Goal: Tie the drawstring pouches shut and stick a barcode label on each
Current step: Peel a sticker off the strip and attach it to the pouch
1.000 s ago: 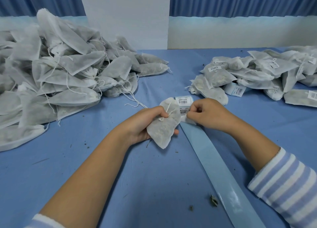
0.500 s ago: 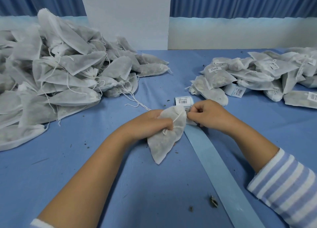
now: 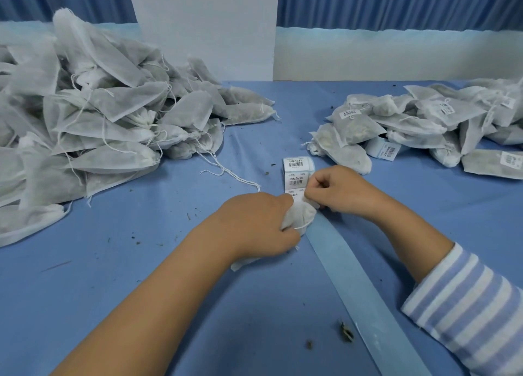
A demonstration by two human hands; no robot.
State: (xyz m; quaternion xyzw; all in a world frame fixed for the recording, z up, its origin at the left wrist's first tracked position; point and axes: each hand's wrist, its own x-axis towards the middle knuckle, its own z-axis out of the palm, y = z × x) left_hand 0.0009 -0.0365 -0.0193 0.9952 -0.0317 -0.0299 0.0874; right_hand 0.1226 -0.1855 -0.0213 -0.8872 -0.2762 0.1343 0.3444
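The left hand's [image 3: 254, 225] grip bunched 1 pouch [image 3: 301, 218] just beside the label strip [image 3: 295, 177] at 12 o'clock, probably so the right hand [image 3: 336, 190], pinching the strip's near end, could transfer a label directly.

pouch [image 3: 300, 217]: mostly hidden under left hand [image 3: 254, 228]
right hand [image 3: 336, 188]: fingertips curled under, can't tell what they pinch
labels [image 3: 295, 174]: print too small to read
left pile [image 3: 99, 121]: cut off, 9 o'clock edge
right pile [image 3: 424, 121]: cut off, 3 o'clock edge
backing strip [image 3: 365, 293]: runs out at 5 o'clock
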